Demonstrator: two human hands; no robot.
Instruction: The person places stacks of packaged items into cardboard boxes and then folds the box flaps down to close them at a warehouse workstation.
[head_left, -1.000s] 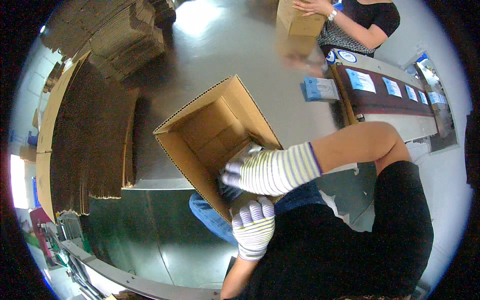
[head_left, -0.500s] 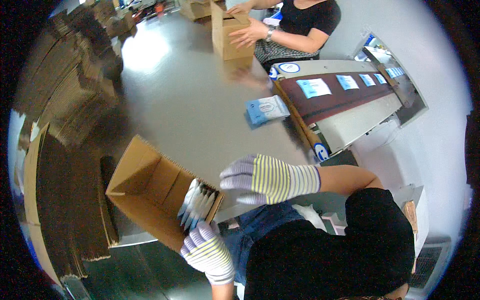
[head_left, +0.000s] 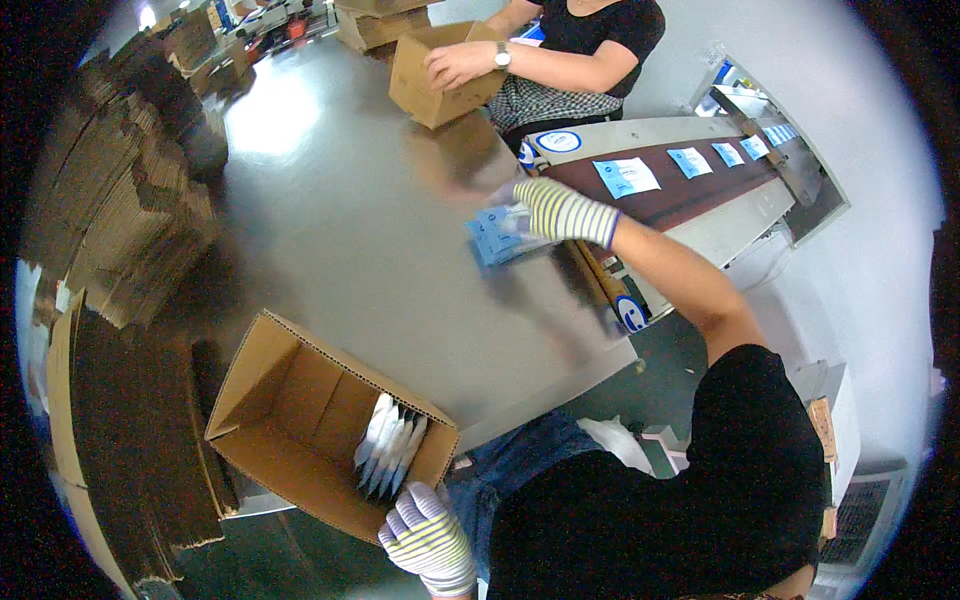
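Observation:
An open cardboard box [head_left: 300, 400] stands tilted at the near edge of the table, with several white and blue packets [head_left: 390, 445] upright in a row at its right end. My left hand [head_left: 430, 538], in a striped knit glove, has its fingers bent over the near rim of this box, by the packets. My right hand [head_left: 565, 212], gloved alike, reaches to a small pile of blue and white packets [head_left: 493, 240] by the end of the conveyor. Its fingers touch the pile's right part but are smeared, so their grip is unclear.
A brown conveyor belt [head_left: 690, 200] carries a line of flat packets [head_left: 627, 177]. Across the metal table [head_left: 330, 240], a co-worker's hand [head_left: 460, 65] rests on another cardboard box [head_left: 440, 95]. Stacks of flattened cardboard [head_left: 130, 220] fill the left side.
My right hand has moved from beside the box up and away to the packet pile. My left hand stays at the box rim. The co-worker's box has been tipped over toward me.

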